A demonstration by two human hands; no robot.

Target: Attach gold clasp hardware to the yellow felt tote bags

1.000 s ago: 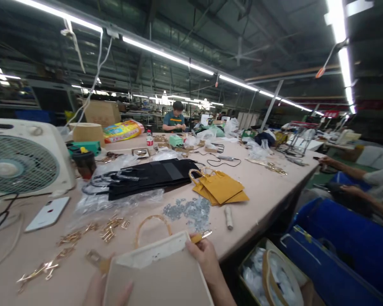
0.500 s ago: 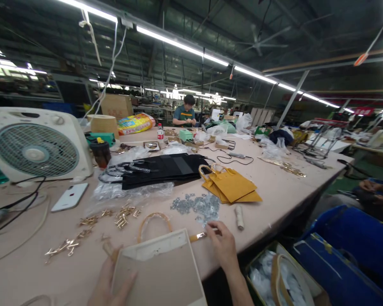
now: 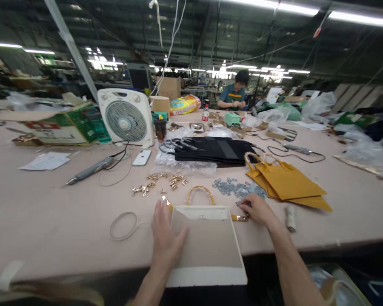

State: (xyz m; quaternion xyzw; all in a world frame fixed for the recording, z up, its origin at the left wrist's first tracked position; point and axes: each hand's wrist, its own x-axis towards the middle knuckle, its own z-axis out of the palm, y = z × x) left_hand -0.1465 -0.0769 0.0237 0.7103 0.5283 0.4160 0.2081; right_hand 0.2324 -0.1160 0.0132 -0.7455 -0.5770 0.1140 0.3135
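Observation:
A beige bag panel [image 3: 207,242] with pale edges lies at the table's front edge. Its yellow arched handle [image 3: 200,189] points away from me, and yellow strap ends with shiny gold metal tips stick out on both sides. My left hand [image 3: 166,236] rests on the panel's left edge, fingers stretched and thumb spread over the surface. Beside the right strap end [image 3: 239,218], my right hand [image 3: 257,209] is closed, with fingertips pinched on a small dark metal piece. Just behind it lie many flat grey metal pieces [image 3: 225,186]. Gold-coloured fittings [image 3: 177,180] are scattered beyond the left hand.
Yellow bag pieces [image 3: 290,180] and a thread spool [image 3: 291,219] are at right. Black bag pieces [image 3: 213,151] lie behind on plastic. At left are a phone [image 3: 142,157], a fan [image 3: 127,117], a corded pen-shaped tool [image 3: 89,171] and a tape coil [image 3: 124,226]. A person sits across the table.
The view has swung left. My right hand has moved from the strap end's tip to just above it, fingers now pinched. My left hand stays at the panel's left edge, and the panel sits straighter.

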